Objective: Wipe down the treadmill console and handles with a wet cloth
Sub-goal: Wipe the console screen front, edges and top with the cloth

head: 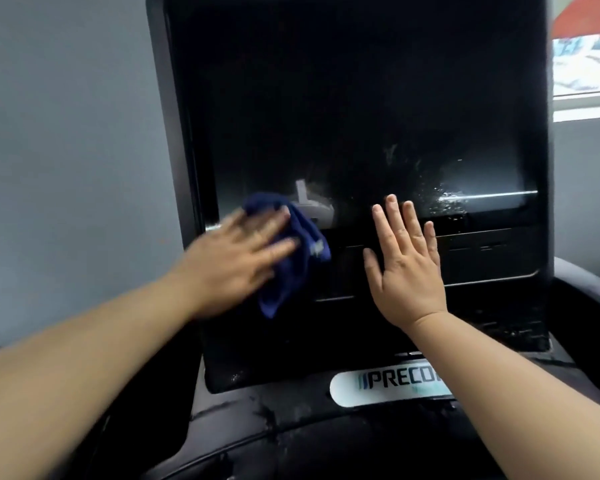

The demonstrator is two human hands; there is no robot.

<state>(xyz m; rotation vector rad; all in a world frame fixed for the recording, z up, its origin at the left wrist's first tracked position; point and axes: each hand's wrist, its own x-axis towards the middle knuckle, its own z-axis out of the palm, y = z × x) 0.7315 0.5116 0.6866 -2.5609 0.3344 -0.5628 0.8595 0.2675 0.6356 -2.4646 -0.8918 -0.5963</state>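
Wiping covers the console (361,98) screen: flat left hand (236,251) presses the cloth (291,271), open right hand (406,271) steadies; droplets (447,198) rightward likely come next.

motion blur on left hand (236,261); end of logo (388,381) behind right forearm (499,393)
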